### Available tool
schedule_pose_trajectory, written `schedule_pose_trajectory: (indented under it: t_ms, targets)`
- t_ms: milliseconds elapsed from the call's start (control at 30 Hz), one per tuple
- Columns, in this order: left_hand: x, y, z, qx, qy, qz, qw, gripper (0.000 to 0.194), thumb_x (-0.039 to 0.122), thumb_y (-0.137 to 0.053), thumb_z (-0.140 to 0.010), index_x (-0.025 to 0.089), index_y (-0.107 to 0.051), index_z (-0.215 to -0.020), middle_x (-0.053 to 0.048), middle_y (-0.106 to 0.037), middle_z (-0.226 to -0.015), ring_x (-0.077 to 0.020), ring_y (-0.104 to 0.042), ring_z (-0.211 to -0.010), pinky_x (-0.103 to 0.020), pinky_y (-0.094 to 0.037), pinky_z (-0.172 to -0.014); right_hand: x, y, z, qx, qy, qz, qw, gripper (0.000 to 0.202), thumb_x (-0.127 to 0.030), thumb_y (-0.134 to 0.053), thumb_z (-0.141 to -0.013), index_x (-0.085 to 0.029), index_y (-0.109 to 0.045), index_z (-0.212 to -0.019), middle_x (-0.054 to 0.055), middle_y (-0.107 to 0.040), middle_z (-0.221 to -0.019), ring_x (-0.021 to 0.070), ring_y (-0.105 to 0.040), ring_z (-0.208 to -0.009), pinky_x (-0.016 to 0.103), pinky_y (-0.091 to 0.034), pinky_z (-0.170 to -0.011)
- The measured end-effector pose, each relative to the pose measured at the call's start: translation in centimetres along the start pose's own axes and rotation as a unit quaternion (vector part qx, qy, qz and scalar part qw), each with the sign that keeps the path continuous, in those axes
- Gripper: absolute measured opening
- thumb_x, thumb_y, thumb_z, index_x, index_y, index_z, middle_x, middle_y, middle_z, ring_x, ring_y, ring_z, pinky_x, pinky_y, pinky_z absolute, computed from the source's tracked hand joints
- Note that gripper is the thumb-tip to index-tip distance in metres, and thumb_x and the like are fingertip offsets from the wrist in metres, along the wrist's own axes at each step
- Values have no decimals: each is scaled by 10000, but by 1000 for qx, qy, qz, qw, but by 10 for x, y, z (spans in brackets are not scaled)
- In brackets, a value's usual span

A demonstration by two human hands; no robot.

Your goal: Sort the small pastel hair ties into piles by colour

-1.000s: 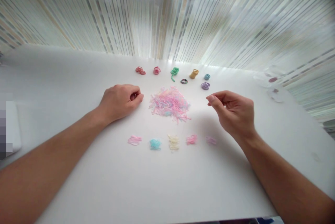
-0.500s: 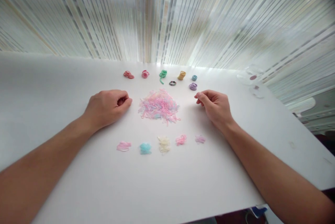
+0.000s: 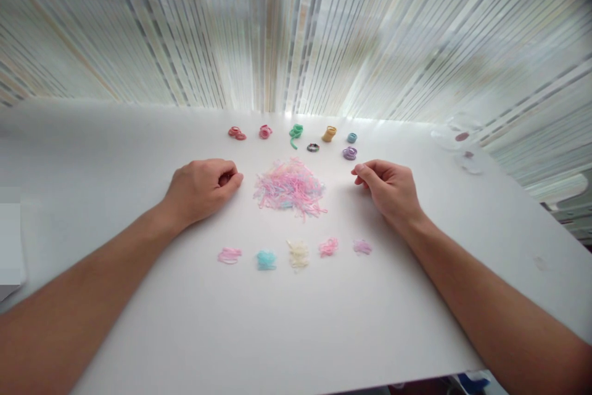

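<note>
No legible text, no readable numbers, view somewhat soft

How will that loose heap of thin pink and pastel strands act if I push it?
The loose heap of thin pink and pastel strands would probably spread, since nothing visible binds it. Its curved strands look floppy and likely light; where they crisscross, some may drag together.

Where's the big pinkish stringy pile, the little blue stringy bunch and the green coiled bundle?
Big pinkish stringy pile (image 3: 291, 188), head view: its middle.
Little blue stringy bunch (image 3: 266, 260), head view: its centre.
Green coiled bundle (image 3: 296, 130), head view: upper loops.
</note>
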State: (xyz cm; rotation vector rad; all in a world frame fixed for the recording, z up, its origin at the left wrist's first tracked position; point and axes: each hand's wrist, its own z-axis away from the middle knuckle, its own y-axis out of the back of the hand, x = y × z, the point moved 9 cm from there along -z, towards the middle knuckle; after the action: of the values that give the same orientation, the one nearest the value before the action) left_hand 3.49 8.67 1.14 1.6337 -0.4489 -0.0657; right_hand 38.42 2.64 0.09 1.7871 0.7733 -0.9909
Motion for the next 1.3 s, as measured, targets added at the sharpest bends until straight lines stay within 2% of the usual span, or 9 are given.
schedule_pose_trajectory:
  t_ms: [300,600,867,1133,1233,1300]
  targets:
    - [1,0,1,4,-3,10,1000,309,460,-464,-916,226,-600,-766,-8,-658,-778,-176,-537,-716,-317,-305,-665,-4,0,1,-3,-9,20,1000,243,-413,-723,-860,-199,-769,-754,26,-697,-668,139,-505,-569,272,-362,-514]
    - [3,2,3,3,-13,29,999,312,457,-468,-926,223,-583,-753,-15,-664,-766,-176,-531,-704,-330,-314,-658,3,0,2,-2,-20,24,1000,248,-426,-727,-861,-201,-781,-773,30,-706,-674,138,-503,-544,275,-332,-481]
    - [4,3,3,2,-16,25,1000,332,462,-467,-937,222,-616,-763,-30,-695,-779,-188,-565,-722,-331,-328,-656,-1,-3,2,-11,-4,18,1000,278,-465,-733,-859,-215,-770,-744,32,-701,-652,150,-508,-525,277,-339,-467]
    - [3,2,2,-2,-9,21,1000,322,456,-469,-937,222,-595,-755,-21,-671,-768,-178,-544,-710,-326,-315,-661,-1,-5,1,-18,-12,27,999,287,-453,-710,-855,-189,-764,-757,34,-683,-667,143,-497,-569,275,-357,-511]
    - [2,1,2,-4,-7,18,1000,315,448,-464,-939,223,-594,-760,-18,-666,-767,-175,-540,-710,-320,-308,-662,-4,-7,3,-32,-6,37,999,285,-445,-720,-835,-175,-754,-749,25,-662,-652,134,-485,-568,277,-358,-528]
    - [1,1,2,-5,-6,15,1000,309,445,-462,-938,225,-595,-766,-18,-666,-771,-175,-538,-712,-318,-305,-663,-10,-13,6,-64,8,51,997,257,-423,-732,-817,-172,-763,-769,19,-661,-661,129,-479,-571,278,-354,-534]
